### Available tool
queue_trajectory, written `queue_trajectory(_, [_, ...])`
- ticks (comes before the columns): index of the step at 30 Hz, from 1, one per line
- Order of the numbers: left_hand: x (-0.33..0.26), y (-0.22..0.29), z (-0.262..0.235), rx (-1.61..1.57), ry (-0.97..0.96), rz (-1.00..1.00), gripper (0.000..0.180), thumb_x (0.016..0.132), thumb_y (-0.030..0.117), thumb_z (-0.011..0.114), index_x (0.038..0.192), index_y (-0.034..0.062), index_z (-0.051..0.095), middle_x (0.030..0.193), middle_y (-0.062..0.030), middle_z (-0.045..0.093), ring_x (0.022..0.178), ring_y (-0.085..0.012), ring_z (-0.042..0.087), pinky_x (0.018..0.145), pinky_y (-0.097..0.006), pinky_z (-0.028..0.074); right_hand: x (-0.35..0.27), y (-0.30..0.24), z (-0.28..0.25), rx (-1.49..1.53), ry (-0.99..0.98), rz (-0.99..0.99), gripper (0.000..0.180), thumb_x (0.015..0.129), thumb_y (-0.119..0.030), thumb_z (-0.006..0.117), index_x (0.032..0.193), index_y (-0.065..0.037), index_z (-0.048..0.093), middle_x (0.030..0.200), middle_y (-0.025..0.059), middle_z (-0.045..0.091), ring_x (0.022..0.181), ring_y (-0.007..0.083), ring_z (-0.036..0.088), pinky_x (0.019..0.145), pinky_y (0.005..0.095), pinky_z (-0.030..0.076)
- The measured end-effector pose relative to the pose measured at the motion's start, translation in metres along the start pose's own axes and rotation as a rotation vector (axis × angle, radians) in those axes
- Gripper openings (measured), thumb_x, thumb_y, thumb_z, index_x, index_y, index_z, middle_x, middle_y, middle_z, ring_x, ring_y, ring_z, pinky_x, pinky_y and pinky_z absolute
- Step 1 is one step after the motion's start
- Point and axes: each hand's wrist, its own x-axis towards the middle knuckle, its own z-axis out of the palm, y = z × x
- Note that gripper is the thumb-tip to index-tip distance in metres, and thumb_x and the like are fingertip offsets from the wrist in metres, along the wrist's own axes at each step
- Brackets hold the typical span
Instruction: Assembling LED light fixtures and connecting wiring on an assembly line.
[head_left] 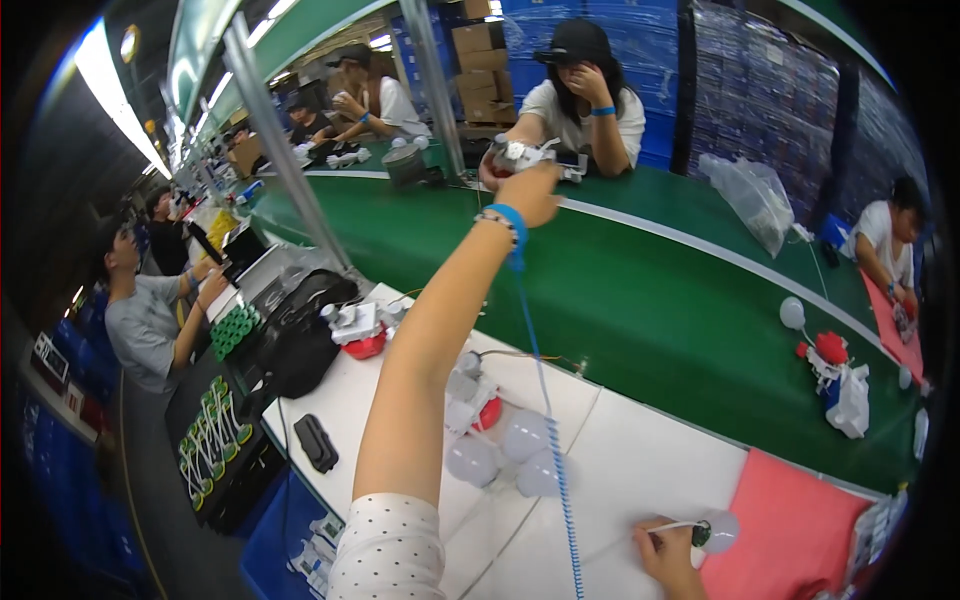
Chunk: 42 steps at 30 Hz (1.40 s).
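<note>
My left arm stretches across the green conveyor. At its far edge my left hand [533, 195] closes on a white assembly with a red part [522, 154], its fingertips mostly hidden. A co-worker's hand [492, 172] is at that assembly's left side. Low on the right, over the white table, my right hand [668, 558] is closed round a white cable [672, 526], which runs to a translucent white dome [722, 531] with a small green circuit board [702, 533]. A blue coiled cord [545, 390] hangs from the blue band [512, 226] on my left wrist.
White table [540, 540] holds clustered white domes [525, 435], two white-and-red assemblies [358, 328], a black bag [305, 325] and a pink mat [785, 515]. Another assembly [835, 380] lies on the green conveyor [620, 300]. A metal post [290, 150] rises at left. Co-workers sit around.
</note>
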Motion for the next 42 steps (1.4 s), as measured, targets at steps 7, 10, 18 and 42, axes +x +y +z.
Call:
queue_trajectory(7, [-0.153,0.226,-0.043,-0.727,0.002,0.413,0.035,0.064,0.015,0.058,0.097,0.0028,0.052,0.099,-0.0149,0.052,0.092,-0.0316,0.049,0.08,-0.041,0.04,-0.008,0.004,-0.008,0.197,0.122,0.125,0.01,0.073,-0.005,0.06,0.067,0.002,0.059,0.054,0.0021,0.054,0.047,0.0052,0.047,0.042,0.02,0.037])
queue_trajectory(10, [-0.245,0.273,-0.019,-0.928,-0.307,0.321,0.05,0.071,0.02,0.058,0.114,0.0,0.041,0.112,-0.0177,0.046,0.099,-0.0317,0.048,0.083,-0.038,0.038,-0.008,-0.007,-0.007,0.1,0.133,0.02,0.016,0.074,-0.005,0.058,0.062,0.003,0.053,0.053,0.0002,0.049,0.048,0.0057,0.039,0.042,0.0226,0.032])
queue_trajectory(18, [-0.291,0.306,0.011,-1.218,-0.312,-0.04,0.033,0.078,0.018,0.054,0.103,-0.002,0.047,0.093,-0.0156,0.053,0.087,-0.0304,0.052,0.075,-0.035,0.042,-0.014,-0.016,-0.011,-0.064,-0.054,-0.062,0.013,0.069,-0.009,0.056,0.062,0.002,0.053,0.055,0.0103,0.053,0.048,0.0146,0.049,0.046,0.0256,0.038])
queue_trajectory(42, [-0.295,0.298,0.013,-1.334,0.043,-0.059,0.015,0.077,0.001,0.051,0.09,-0.0025,0.058,0.088,-0.0134,0.058,0.08,-0.0261,0.055,0.07,-0.032,0.044,-0.014,0.004,-0.011,0.248,0.04,-0.024,0.01,0.07,0.003,0.055,0.08,0.004,0.057,0.071,0.0096,0.059,0.058,0.0126,0.056,0.052,0.0229,0.046])
